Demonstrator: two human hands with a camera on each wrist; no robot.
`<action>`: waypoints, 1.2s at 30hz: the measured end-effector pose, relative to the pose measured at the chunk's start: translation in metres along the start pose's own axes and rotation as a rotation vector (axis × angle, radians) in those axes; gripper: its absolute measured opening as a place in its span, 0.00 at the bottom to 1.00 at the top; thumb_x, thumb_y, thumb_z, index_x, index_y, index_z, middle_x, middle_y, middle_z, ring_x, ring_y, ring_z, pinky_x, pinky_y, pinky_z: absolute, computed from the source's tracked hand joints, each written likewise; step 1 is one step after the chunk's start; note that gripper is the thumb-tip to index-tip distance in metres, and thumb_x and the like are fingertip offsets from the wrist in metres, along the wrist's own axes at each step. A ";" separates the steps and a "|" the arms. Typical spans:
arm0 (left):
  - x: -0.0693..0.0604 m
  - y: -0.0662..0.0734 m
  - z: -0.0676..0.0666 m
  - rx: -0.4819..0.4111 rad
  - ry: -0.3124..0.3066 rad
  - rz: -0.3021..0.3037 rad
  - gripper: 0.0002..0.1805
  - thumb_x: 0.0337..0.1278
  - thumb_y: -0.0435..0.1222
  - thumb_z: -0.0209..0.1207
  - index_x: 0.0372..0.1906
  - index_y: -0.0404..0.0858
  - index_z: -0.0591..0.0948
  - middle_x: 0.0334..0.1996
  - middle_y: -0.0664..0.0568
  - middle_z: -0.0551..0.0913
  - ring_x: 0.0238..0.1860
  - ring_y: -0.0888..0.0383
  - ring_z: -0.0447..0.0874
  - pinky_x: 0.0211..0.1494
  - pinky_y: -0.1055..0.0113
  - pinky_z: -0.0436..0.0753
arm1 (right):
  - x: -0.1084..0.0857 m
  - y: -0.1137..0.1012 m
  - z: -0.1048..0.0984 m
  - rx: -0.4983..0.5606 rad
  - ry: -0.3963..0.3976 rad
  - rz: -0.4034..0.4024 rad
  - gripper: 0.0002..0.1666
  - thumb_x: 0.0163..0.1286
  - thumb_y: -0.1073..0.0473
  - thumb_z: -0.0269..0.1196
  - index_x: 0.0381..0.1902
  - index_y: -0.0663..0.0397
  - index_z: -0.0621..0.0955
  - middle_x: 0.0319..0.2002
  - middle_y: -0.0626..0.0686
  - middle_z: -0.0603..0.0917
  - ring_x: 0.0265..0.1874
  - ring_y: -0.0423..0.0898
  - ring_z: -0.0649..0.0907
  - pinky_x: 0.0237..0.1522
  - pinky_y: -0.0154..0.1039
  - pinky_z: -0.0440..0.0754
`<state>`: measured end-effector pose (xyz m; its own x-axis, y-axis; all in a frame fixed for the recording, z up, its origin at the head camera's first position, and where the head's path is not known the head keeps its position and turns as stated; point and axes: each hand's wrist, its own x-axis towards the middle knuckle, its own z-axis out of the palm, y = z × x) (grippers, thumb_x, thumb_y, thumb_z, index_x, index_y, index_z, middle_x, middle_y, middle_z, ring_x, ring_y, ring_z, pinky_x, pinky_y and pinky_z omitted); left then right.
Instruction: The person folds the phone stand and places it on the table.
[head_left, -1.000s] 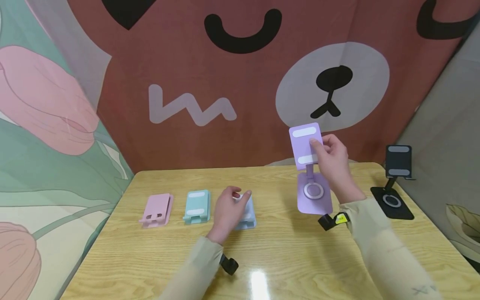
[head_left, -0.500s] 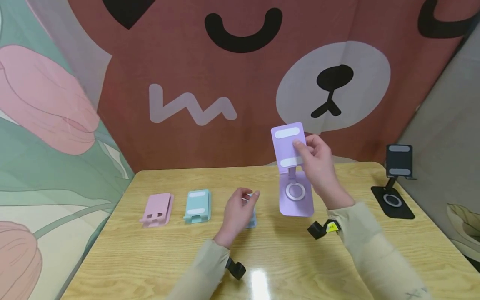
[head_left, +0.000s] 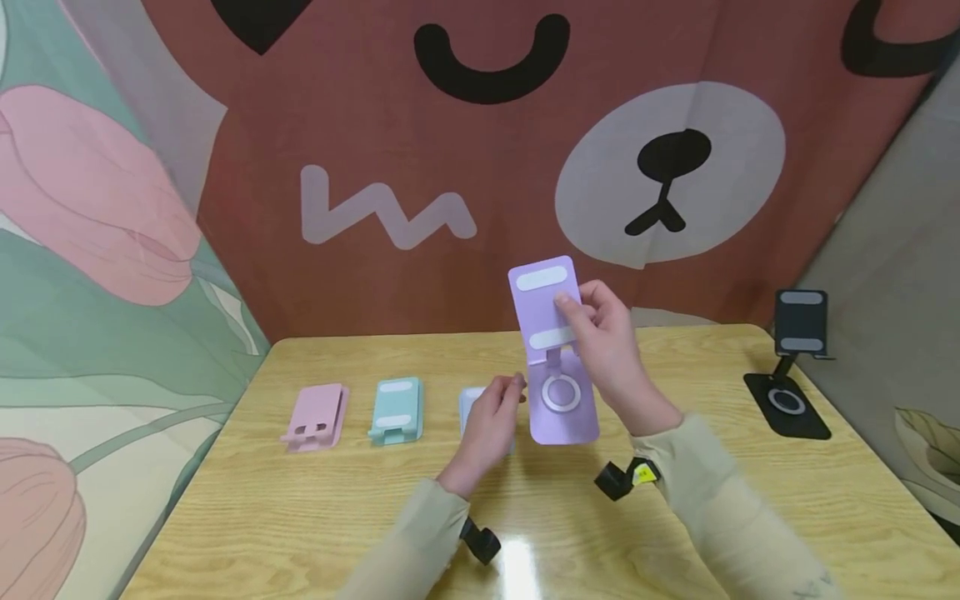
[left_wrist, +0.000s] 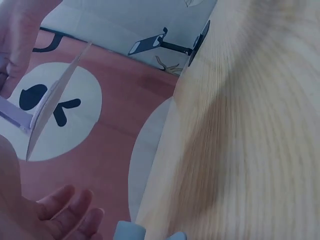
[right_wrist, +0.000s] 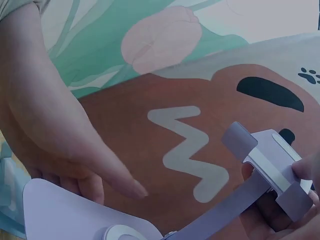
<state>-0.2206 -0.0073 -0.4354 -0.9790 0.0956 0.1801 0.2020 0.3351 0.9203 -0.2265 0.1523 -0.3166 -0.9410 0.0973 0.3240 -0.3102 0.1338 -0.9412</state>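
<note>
- Location: from where I stand, the purple stand [head_left: 555, 355] is unfolded and raised clear of the table [head_left: 337, 517], in front of its back edge.
- Right hand [head_left: 613, 348]: pinches the upper panel [head_left: 536, 307] at its right edge, thumb in front.
- Left hand [head_left: 489, 418]: fingers loose, gripping nothing — beside the left edge of the base plate [head_left: 564, 427]. Contact: cannot tell.
- Support: the neck [right_wrist: 220, 209] appears hinged, so the base plate may swing if only the panel is held. Brace the plate by its edges before turning any joint.
- Force: apply slowly, one joint at a time; fingertips out of the folds.
- Clearance: avoid the blue stand [head_left: 468, 403], partly hidden behind the left hand. The black stand [head_left: 780, 384], near the table's right edge, is well apart.
</note>
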 end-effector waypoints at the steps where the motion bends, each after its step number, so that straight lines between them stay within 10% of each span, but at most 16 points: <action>1: 0.000 0.000 0.001 -0.012 -0.003 -0.002 0.27 0.81 0.54 0.41 0.51 0.38 0.82 0.39 0.50 0.85 0.42 0.51 0.83 0.48 0.56 0.79 | -0.001 0.000 0.001 0.004 -0.004 -0.001 0.16 0.79 0.52 0.59 0.46 0.61 0.73 0.26 0.56 0.78 0.29 0.47 0.78 0.30 0.36 0.74; 14: -0.004 0.005 0.009 -0.193 0.008 -0.072 0.29 0.81 0.48 0.40 0.65 0.30 0.77 0.56 0.38 0.82 0.60 0.44 0.78 0.65 0.48 0.73 | -0.012 0.001 0.019 0.053 -0.027 0.002 0.13 0.79 0.55 0.59 0.45 0.61 0.73 0.23 0.54 0.76 0.29 0.46 0.77 0.33 0.38 0.73; 28: 0.001 0.001 0.005 -0.244 0.122 0.050 0.19 0.79 0.35 0.44 0.46 0.28 0.84 0.36 0.41 0.86 0.37 0.52 0.83 0.44 0.57 0.83 | -0.017 0.001 0.024 0.059 -0.043 -0.032 0.11 0.79 0.57 0.58 0.43 0.61 0.73 0.27 0.56 0.82 0.27 0.44 0.78 0.25 0.34 0.71; 36: 0.000 -0.002 0.005 -0.281 0.174 0.047 0.20 0.80 0.34 0.43 0.51 0.26 0.83 0.40 0.39 0.87 0.41 0.49 0.85 0.48 0.54 0.83 | -0.017 0.001 0.022 0.041 -0.086 -0.098 0.12 0.80 0.58 0.57 0.50 0.64 0.76 0.33 0.59 0.82 0.36 0.49 0.81 0.41 0.39 0.78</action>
<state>-0.2212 -0.0033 -0.4394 -0.9637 -0.0647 0.2589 0.2552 0.0605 0.9650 -0.2139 0.1292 -0.3247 -0.9136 0.0001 0.4066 -0.4047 0.0983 -0.9092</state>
